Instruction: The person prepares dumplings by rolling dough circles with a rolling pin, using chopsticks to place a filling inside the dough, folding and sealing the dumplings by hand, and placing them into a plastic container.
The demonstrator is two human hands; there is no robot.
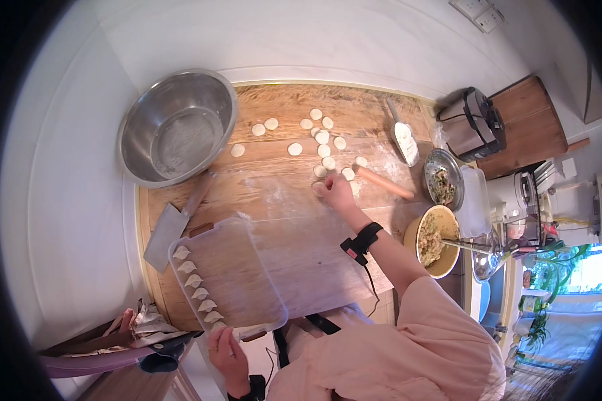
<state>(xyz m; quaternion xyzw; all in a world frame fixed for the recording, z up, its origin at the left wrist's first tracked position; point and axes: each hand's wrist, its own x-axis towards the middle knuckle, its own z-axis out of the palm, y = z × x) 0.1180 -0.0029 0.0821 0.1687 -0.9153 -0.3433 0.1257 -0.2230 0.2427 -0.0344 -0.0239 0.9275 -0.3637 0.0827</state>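
Observation:
My right hand (339,192) is over the floured wooden board (291,250), its fingertips on the edge of a small flattened dough round (318,189). More dough rounds (295,149) lie scattered beyond it. A wooden rolling pin (384,182) rests just right of that hand. My left hand (229,355) is at the near left corner of a clear plastic tray (276,285), fingers close together. Beside its fingertips sits a folded dumpling (218,326), partly covered; whether the fingers grip it is unclear. Several folded dumplings (199,293) line the tray's left side.
A large steel basin (180,135) stands at the back left, a cleaver (166,235) below it. On the right are a metal scoop of flour (405,143), a steel bowl of filling (444,183) and a yellow bowl of filling (431,240). An electric cooker (469,125) stands behind.

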